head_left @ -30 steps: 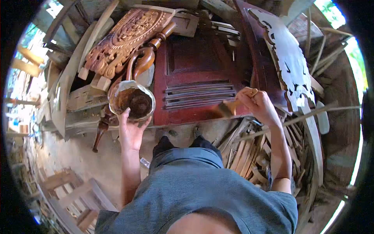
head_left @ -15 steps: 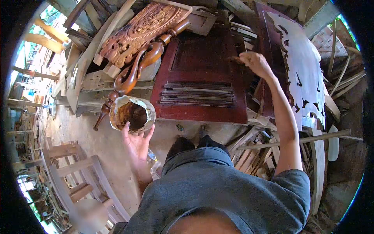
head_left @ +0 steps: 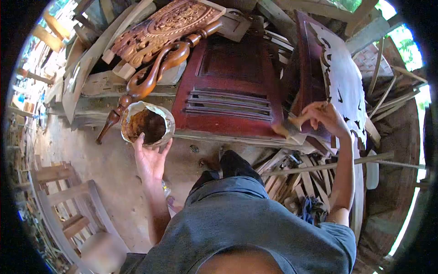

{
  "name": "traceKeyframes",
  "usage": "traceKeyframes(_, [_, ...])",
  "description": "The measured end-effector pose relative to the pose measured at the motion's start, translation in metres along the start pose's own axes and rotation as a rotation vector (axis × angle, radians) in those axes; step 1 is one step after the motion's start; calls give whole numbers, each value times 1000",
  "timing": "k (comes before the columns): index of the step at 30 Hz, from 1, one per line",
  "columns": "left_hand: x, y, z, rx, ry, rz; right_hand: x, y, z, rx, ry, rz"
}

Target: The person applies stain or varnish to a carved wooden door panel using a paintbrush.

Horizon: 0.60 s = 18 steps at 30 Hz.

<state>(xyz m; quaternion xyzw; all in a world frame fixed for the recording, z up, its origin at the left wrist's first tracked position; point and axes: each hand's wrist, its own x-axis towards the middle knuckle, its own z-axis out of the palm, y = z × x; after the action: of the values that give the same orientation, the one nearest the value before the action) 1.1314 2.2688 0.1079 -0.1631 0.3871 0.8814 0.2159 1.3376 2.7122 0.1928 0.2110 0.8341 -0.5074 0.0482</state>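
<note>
My left hand [head_left: 151,160] holds a pale, rough-rimmed container [head_left: 169,123], thumb over the near edge and fingers underneath. Dark brown matter coats its inside. In my right hand [head_left: 329,119] is a paintbrush [head_left: 289,127], its bristles pointing left at the lower right corner of a dark red wooden door panel [head_left: 219,122]. Slats run across the panel's lower part. Beyond the container lies a glossy brown turned wooden post [head_left: 157,73] with an open twisted middle. Behind it leans a carved wooden panel [head_left: 171,32].
A pale board with a scalloped cut-out edge [head_left: 346,68] leans at the right against another dark red panel [head_left: 308,68]. Wood offcuts [head_left: 315,176] pile below it, crossed by a long stick [head_left: 337,163]. A wooden chair-like frame [head_left: 75,201] stands at lower left on the floor [head_left: 123,187].
My right hand has come down and toward me with the brush, from beside the panel's upper part to its lower right corner. The view has shifted slightly; my left hand still holds the container.
</note>
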Motion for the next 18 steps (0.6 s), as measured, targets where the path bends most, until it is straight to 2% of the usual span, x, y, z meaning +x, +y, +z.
traceKeyframes(1, [-4,1,-1,-6,11,10,15,9,0,62,37,-42])
traceKeyframes(3, [-12,3,-2,-39,39,-13,56,31,-8,-42,73,-31])
traceKeyframes(5, [-18,6,-10,-49,48,37,99,42,-13,-193,198,-47])
traceKeyframes(6, [-20,6,-17,-66,62,59,119,44,-8,-197,174,-81])
traceKeyframes(8, [-28,3,-32,-70,112,124,159,41,8,-684,543,-368])
traceKeyframes(9, [-34,2,-37,-65,133,151,170,33,21,-663,524,-390])
traceKeyframes(11, [-40,-1,-37,-103,208,175,184,-1,53,-1020,304,-376])
traceKeyframes(15, [-53,-13,-18,-139,357,179,189,-57,117,-716,116,-555])
traceKeyframes(16, [-53,-16,-15,-179,376,189,194,-68,127,-560,42,-588])
traceKeyframes(18, [-56,-21,-9,-169,335,230,201,-90,144,-320,-61,-619])
